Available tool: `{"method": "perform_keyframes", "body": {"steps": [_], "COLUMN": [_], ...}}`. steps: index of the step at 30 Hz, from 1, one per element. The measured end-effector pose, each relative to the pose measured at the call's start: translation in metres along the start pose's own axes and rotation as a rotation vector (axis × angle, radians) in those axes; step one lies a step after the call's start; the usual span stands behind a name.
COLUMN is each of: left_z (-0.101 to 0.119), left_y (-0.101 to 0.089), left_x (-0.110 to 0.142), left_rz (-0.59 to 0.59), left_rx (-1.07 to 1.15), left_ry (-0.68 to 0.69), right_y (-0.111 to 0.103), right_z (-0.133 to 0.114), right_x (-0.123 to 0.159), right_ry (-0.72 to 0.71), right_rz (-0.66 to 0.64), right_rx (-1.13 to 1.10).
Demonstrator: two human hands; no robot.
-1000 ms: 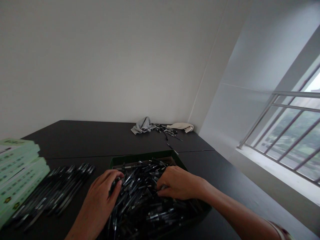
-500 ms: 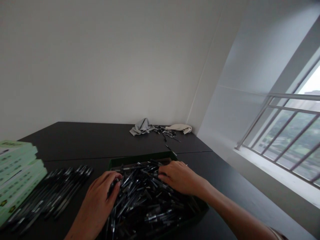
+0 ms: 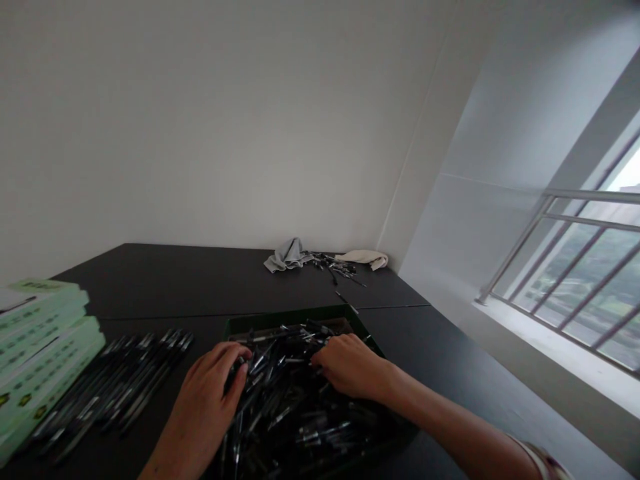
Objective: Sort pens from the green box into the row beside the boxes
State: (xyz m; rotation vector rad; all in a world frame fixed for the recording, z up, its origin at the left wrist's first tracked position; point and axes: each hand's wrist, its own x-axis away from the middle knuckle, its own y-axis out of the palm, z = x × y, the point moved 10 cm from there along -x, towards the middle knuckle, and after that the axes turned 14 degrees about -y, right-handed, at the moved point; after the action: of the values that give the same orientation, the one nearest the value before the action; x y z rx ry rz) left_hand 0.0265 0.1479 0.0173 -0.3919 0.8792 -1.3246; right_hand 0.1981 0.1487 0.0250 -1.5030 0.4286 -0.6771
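A dark green box (image 3: 290,316) stands in front of me, filled with a jumble of loose black and clear pens (image 3: 280,400). At the box's left side, my left hand (image 3: 207,390) is curled around dark pens, their ends showing between thumb and fingers; how many it holds is hidden. My right hand (image 3: 353,367) reaches in from the right, with its fingertips pinched together down among the pens. A pen appears to be between those fingertips, though blur and shadow partly hide it.
Rows of pens (image 3: 130,373) lie side by side left of the box, beside stacked light green boxes (image 3: 45,360). Farther back on the black table (image 3: 200,280) are a grey cloth (image 3: 289,256), a small pen pile (image 3: 335,265) and a beige cloth (image 3: 365,257). Railing and window are right.
My right hand has moved slightly left and down among the pens, its fingers closing together. My left hand keeps its curled grip at the box's left side. The view has shifted slightly.
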Motion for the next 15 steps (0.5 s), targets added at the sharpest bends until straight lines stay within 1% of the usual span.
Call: {"method": "perform_keyframes", "body": {"steps": [4, 6, 7, 8, 10, 13, 15], "left_z": [0.003, 0.004, 0.005, 0.005, 0.005, 0.005, 0.006], "left_y": [-0.002, -0.003, -0.003, -0.003, -0.003, -0.003, -0.003], "left_x": [0.0, 0.0, 0.001, 0.001, 0.001, 0.001, 0.001], "left_rz": [0.004, 0.003, 0.003, 0.002, -0.002, -0.005, -0.003], "left_rx": [-0.003, -0.003, -0.003, -0.004, -0.008, -0.015, -0.019], "left_ry": [-0.011, -0.015, -0.015, -0.016, -0.016, -0.012, -0.009], "right_y": [-0.014, -0.023, -0.027, -0.029, -0.028, -0.02, -0.012], "right_z": [0.016, 0.018, 0.014, 0.006, -0.018, -0.058, -0.073], "right_x": [0.011, 0.012, 0.01, 0.007, -0.004, -0.02, -0.029], "right_ry": [0.134, 0.169, 0.155, 0.112, -0.039, -0.276, -0.355], "right_rz": [0.019, 0.05, 0.064, 0.072, 0.061, 0.035, 0.027], "right_rx": [0.017, 0.027, 0.025, 0.014, -0.024, -0.064, -0.061]}}
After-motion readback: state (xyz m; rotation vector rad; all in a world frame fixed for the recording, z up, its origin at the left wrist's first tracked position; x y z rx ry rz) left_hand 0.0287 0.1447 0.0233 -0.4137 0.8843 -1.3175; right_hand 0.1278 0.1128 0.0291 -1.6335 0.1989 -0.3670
